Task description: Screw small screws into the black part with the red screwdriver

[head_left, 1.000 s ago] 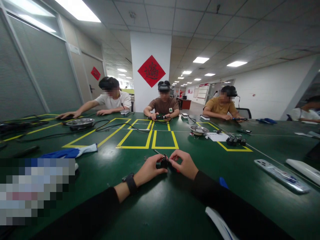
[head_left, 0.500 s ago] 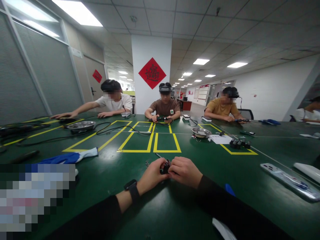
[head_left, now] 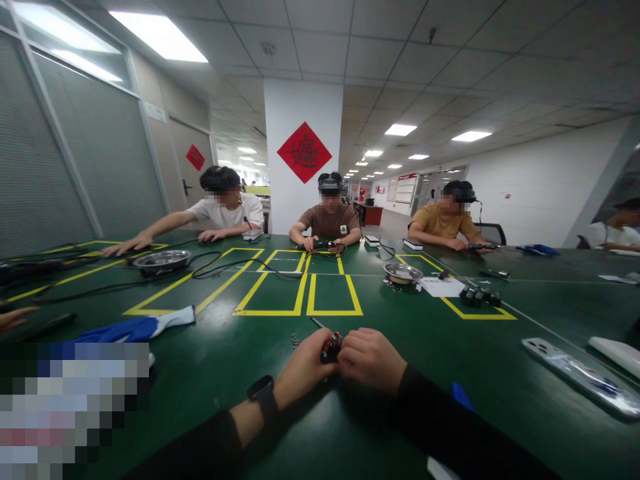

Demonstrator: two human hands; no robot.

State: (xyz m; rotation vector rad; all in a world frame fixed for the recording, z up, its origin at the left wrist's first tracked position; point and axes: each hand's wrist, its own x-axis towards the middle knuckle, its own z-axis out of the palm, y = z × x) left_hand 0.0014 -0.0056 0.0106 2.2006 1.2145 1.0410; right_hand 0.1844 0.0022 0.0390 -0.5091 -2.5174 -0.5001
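Note:
Between my two hands is a small dark part with a shiny metal end and a bit of red; its exact kind I cannot make out. My left hand, with a black watch on the wrist, is closed around its left side. My right hand is closed against the part's right side, fingers curled and fingertips partly hidden. Just beyond my left hand lie a cluster of small metal pieces, perhaps screws, and a thin metal rod.
Yellow tape marks the green table ahead. A blue-and-white glove lies left, a phone right. Metal bowls, cables and several black parts lie farther off. Three co-workers sit opposite; another person's hand shows at left.
My view has tilted up slightly, so the table sits lower in the picture. Another person's hand has come in at the left edge. Both my hands keep hold of the dark part.

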